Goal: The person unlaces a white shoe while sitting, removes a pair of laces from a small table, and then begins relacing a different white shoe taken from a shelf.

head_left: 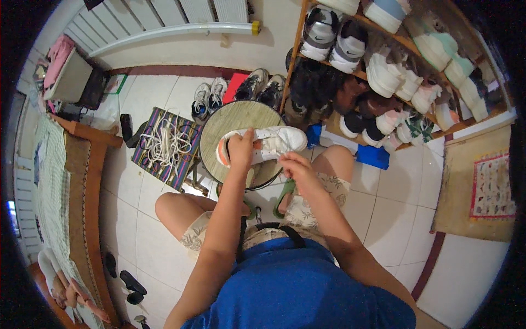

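White shoe [268, 143] with orange trim lies on its side across a round bench [222, 118], its toe pointing right; the left grip [240, 149] clasps it around the ankle opening, thumb over the upper, while the right grip [297, 167] curls its fingers at the near edge of the forefoot, though whether it pinches a lace is too small to tell; left of the left grip, a tangle of white laces [167, 140] spreads over a striped seat [189, 127] standing close against the bench; beyond both grips, a grey-and-white pair of sneakers [201, 101], a red item [235, 83] and a darker pair of sneakers [253, 85] crowd the bench's far side; to the upper right of the right grip, a wooden rack [296, 41] packed with footwear closes off that flank, a bright blue box [372, 157] at its foot; bare knees [172, 205] bracket the bench on the near side; farther left of the left grip stand a wooden frame [90, 208] under a checked cloth [55, 164], and black slippers [133, 282] on the tiled floor [123, 211].
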Tool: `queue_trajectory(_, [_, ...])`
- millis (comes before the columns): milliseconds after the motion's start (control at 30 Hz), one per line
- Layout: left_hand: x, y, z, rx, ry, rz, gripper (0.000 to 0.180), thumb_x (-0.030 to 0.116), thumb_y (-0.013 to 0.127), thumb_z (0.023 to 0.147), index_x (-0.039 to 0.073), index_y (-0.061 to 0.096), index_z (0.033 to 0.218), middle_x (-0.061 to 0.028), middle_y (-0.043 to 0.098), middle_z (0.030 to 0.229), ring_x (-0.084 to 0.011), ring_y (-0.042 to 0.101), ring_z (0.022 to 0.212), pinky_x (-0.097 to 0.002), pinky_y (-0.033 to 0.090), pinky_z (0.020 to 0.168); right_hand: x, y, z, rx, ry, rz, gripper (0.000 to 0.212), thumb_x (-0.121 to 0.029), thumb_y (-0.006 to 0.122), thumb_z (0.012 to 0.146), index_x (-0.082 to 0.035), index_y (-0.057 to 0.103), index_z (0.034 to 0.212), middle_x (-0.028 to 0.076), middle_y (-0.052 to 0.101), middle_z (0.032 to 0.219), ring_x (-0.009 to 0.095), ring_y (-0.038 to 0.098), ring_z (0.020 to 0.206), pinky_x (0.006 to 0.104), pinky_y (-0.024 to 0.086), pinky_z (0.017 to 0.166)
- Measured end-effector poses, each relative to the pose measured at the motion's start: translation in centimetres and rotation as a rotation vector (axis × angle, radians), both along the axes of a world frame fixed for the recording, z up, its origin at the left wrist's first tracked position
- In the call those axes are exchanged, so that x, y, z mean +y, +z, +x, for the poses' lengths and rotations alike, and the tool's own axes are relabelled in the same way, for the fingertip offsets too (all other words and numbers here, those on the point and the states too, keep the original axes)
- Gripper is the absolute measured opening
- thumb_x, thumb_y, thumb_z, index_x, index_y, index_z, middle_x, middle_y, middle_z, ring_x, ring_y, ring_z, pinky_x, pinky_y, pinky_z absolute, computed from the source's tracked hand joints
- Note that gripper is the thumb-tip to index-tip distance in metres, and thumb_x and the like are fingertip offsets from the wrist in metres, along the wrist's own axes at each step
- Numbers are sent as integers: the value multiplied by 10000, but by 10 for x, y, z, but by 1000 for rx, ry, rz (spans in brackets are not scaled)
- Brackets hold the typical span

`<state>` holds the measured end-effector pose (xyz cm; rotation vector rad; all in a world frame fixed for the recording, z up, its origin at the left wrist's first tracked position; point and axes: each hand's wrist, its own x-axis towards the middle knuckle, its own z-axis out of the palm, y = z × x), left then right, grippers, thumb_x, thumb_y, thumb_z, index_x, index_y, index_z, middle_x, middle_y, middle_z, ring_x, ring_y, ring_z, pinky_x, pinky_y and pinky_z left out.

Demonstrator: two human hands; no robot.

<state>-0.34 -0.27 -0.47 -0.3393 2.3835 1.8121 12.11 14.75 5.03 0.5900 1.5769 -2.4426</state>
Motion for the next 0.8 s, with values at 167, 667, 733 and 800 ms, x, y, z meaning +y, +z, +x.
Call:
queue_trajectory(167, [17, 40, 6, -92, 8, -25, 432, 373, 635, 812, -58, 629, 779, -133, 639, 708, -194, 572, 549, -335, 428, 505, 41, 15, 35, 271, -239, -50, 233, -158, 580, 793, 2, 620, 958, 61, 597, 862, 144, 519, 711, 288, 427, 820])
queue_trajectory(667, [13, 23, 3, -138, -69, -19, 485, 435, 632, 819, -49, 639, 779, -113, 631, 667, -171, 558, 513, -323, 420, 495, 146, 48, 43, 517, -732, -1148, 553, -220, 546, 835, 21, 421, 1316, 47, 562, 898, 107, 500, 661, 252, 431, 619])
queue_trajectory(733, [11, 16, 2, -135, -40, 21, 481, 432, 629, 825, -46, 636, 775, -111, 630, 665, -168, 553, 511, -320, 417, 492, 161, 16, 35, 97, -366, 174, 485, -247, 605, 814, 0, 518, 1221, 61, 564, 984, 150, 535, 770, 299, 450, 671])
queue_trajectory(800, [8, 2, -3, -74, -75, -56, 472, 420, 620, 838, -47, 631, 765, -106, 627, 658, -162, 543, 499, -314, 413, 484, 145, -13, 24, 121, -259, 864, 448, -249, 636, 795, -28, 555, 1176, 72, 561, 1002, 184, 545, 818, 329, 457, 694])
